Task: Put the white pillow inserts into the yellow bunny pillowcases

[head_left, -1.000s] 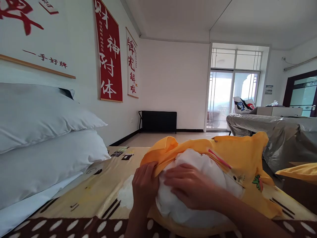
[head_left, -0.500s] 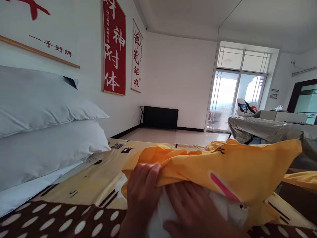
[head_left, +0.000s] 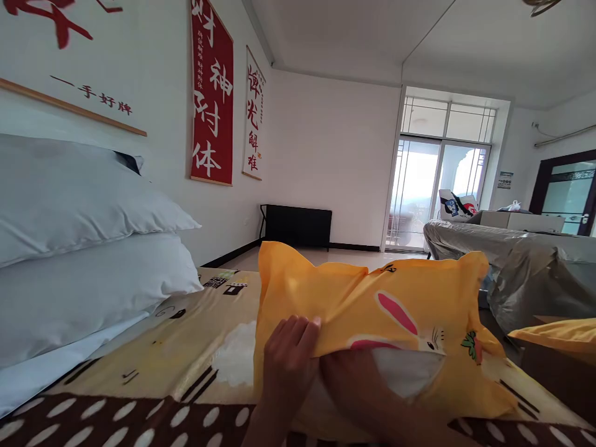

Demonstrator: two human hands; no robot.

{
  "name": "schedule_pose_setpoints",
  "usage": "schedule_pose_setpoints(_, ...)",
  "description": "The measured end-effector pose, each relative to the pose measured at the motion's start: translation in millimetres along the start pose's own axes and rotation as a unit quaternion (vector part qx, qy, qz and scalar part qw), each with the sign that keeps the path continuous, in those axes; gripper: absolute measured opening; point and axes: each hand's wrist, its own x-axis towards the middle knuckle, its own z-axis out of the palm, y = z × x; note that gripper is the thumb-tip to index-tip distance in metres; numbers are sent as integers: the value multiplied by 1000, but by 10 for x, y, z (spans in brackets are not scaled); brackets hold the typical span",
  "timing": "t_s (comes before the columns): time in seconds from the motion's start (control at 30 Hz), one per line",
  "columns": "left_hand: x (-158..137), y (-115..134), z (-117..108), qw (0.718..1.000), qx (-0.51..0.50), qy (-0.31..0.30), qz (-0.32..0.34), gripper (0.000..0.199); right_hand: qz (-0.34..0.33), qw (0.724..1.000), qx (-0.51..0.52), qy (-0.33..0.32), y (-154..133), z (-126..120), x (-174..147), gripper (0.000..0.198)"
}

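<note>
A yellow pillowcase (head_left: 419,285) printed with a rabbit and a carrot lies in front of me on the bed. Through its opening on the near side shows part of a white pillow (head_left: 405,369). My left hand (head_left: 289,347) is closed on the edge of the opening, fingers curled over the yellow cloth. My right hand (head_left: 347,375) reaches under that edge into the pillowcase, so its fingers are hidden from sight.
White pillows (head_left: 93,261) are stacked at the left on the patterned bed sheet (head_left: 195,347). Another yellow cloth piece (head_left: 559,332) rests above a brown box at the right edge. Beyond stand plastic-covered furniture (head_left: 521,254) and a black panel (head_left: 298,226) by the wall.
My right hand has gone deeper into the pillowcase. The far side of the case has risen and spread, with its left corner standing up, and less of the white pillow shows.
</note>
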Motion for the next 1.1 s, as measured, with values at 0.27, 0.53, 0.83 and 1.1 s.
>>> schedule_pose_setpoints(0.27,-22,-63,119,961,-25,-259,-96,24,-23,997,68,-22,14,62,-4,31)
schedule_pose_setpoints(0.53,-111,-182,212,927,-70,-329,-169,25,-23,972,111,204,461,-226,-348,26)
schedule_pose_setpoints(0.83,-113,-95,332,988,-33,-150,31,24,228,919,-87,309,1413,-225,-773,31)
schedule_pose_setpoints(1.1,-126,-127,408,991,2,-133,17,24,344,883,-6,318,1675,-457,-1054,7)
